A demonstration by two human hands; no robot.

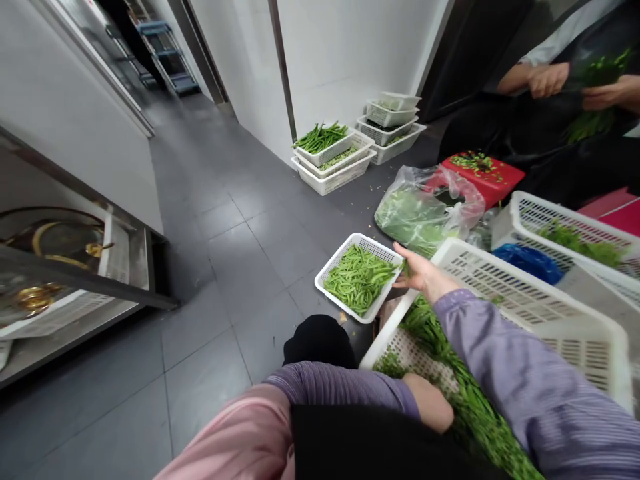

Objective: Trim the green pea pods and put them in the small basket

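Observation:
My right hand (pixel 417 270) is at the right rim of a small white basket (pixel 323 283), its fingers apart. Green bean pods (pixel 357 280) fill this basket, and a few green pieces lie between my fingers. My left hand (pixel 431 403) reaches over a large white basket (pixel 540 287); only the wrist and part of the back show, and its fingers are hidden. Long leafy green stalks (pixel 465 393) lie beneath and beside it in the large basket.
Stacked baskets (pixel 340 179) with greens stand by the wall. A clear plastic bag (pixel 420 210), a red board (pixel 493 177) with scraps and another large basket (pixel 575 223) lie ahead right. A person's hands (pixel 550 80) hold greens at the upper right. Left is a metal shelf (pixel 135 300).

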